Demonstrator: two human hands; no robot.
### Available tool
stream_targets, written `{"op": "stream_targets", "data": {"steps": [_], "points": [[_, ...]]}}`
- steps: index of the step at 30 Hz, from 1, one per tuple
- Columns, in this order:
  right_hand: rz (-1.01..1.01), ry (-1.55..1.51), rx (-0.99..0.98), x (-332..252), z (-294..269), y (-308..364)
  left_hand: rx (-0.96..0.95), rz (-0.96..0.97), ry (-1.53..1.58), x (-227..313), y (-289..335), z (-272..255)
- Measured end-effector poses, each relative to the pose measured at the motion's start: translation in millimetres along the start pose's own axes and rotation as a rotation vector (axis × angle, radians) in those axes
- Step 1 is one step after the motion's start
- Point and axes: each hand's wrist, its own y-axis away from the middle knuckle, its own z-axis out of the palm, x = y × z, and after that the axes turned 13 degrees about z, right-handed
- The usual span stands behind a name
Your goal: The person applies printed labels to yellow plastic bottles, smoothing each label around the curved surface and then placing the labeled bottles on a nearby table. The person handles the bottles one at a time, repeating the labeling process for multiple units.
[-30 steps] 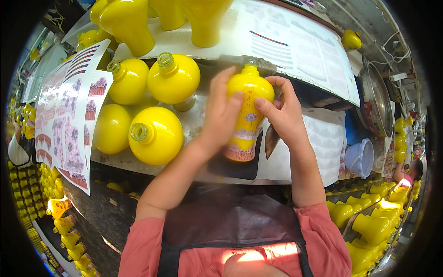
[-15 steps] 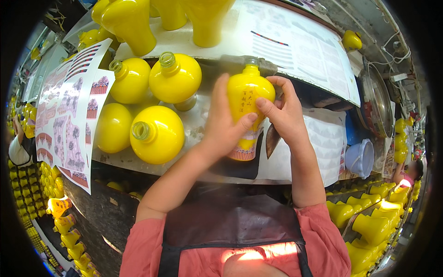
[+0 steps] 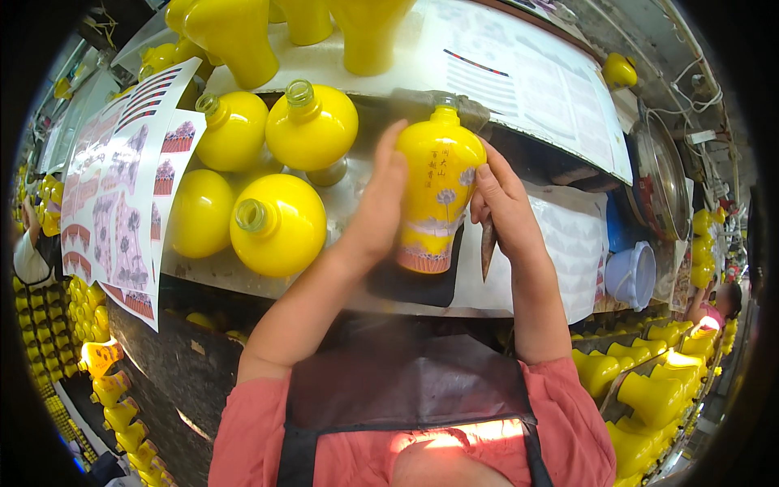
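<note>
Nearest are the dark apron [image 3: 406, 381] and the bench's front edge, which the forearms cross. On the bench [image 3: 347, 195], between both hands, is the decorated yellow bottle [image 3: 438, 187], base toward the person and neck pointing away, above a dark pad [image 3: 442, 292]. The left hand [image 3: 377, 199] runs along its left side, fingers straightened and close together; blur hides whether they clasp it. The right hand [image 3: 503, 195] is clamped on the right side, thumb at the edge, with a pointed brown tool [image 3: 487, 247] jutting below the fingers.

Left of the hands, four plain yellow bottles [image 3: 280, 231] crowd together, hemming in that side; a strip of bench separates them from the left hand. Beyond them, printed sheets [image 3: 109, 219] overhang the left end. To the right, pale sheets [image 3: 560, 243] lie flat, giving low room sideways as far as a blue pail [image 3: 631, 276].

Past the neck, a grey roll [image 3: 475, 114] and the raised board's edge limit forward reach; large yellow bottles [image 3: 231, 40] stand on that board [image 3: 422, 65].
</note>
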Motion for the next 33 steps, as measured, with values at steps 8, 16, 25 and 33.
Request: {"op": "stream_targets", "data": {"steps": [8,16,25,33], "points": [[-0.136,0.036,-0.033,-1,-2,21,0.005,0.062,0.001,16,10,13],[-0.148,0.009,-0.075,-1,-2,39,-0.025,0.099,0.024,30,22,21],[-0.171,-0.036,-0.111,-2,-4,48,-0.043,0.136,-0.057,33,28,19],[-0.179,-0.01,-0.075,-7,-1,50,-0.083,0.239,-0.275,31,19,12]]}}
